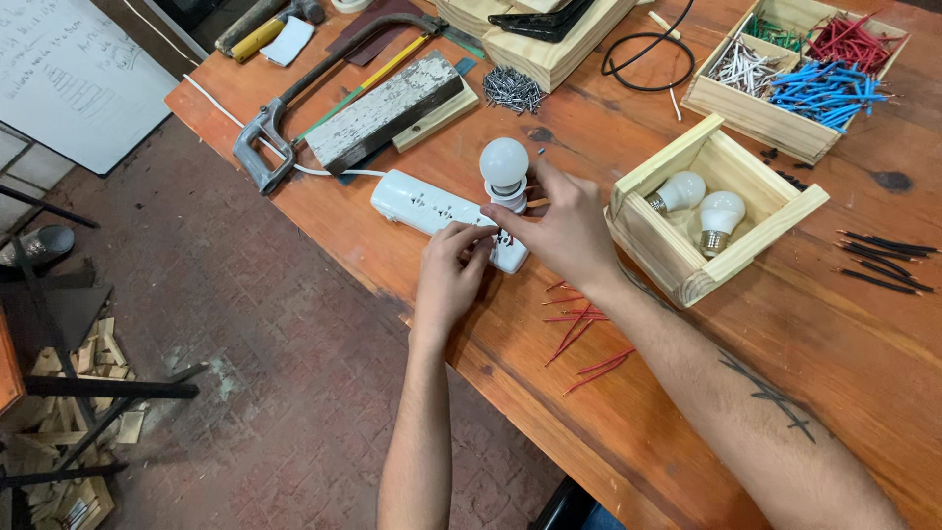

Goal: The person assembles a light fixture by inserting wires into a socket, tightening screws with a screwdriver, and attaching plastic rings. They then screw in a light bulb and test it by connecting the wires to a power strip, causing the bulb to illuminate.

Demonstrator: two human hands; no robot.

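Pinching white plastic lamp socket [509, 197] on white power strip [432, 207] near counter [687, 373] edge, both hands' fingers [510, 218] closed; round white bulb [503, 162] could tip if grip slips.

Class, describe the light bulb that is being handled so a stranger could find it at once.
Start at the orange wooden table and find the white power strip near its front edge. The bulb stands upright in a socket at the strip's end, between both hands. Unlike the two bulbs lying in the wooden box, it stands alone.

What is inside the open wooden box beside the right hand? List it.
The wooden box holds two white light bulbs, lying loose. Its near wall hides part of the floor.
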